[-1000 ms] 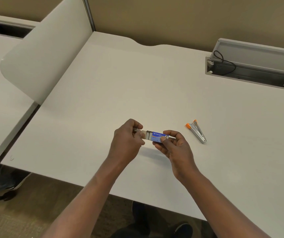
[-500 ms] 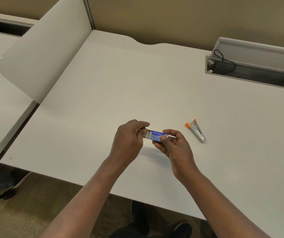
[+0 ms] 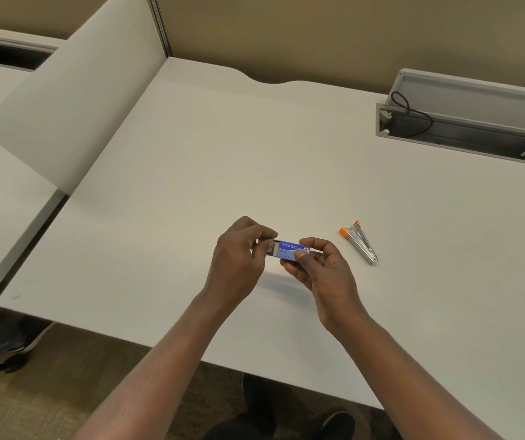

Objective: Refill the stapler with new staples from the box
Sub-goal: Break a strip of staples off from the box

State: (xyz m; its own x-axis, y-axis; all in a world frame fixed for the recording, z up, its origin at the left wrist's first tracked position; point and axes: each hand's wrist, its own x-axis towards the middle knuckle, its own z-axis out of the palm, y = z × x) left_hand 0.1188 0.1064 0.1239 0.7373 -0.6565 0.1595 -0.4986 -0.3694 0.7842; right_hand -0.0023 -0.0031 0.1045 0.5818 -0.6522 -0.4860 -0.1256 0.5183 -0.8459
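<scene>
A small blue staple box point(image 3: 289, 249) is held above the white desk point(image 3: 254, 154) between both hands. My right hand point(image 3: 318, 268) grips its sleeve from the right, thumb on the front face. My left hand point(image 3: 238, 252) pinches the grey inner tray that sticks out a little at the box's left end. The staples inside are hidden. A small silver stapler point(image 3: 360, 241) with orange ends lies on the desk to the right of my right hand, its arms spread apart.
An open cable tray point(image 3: 464, 131) with a black cord is sunk into the desk at the back right. A white divider panel point(image 3: 73, 112) stands along the left edge. The desk's front edge runs just under my forearms.
The inner tray sticks out less at the left end than a second ago. My left fingers have shifted closer to the sleeve. The stapler has not moved.
</scene>
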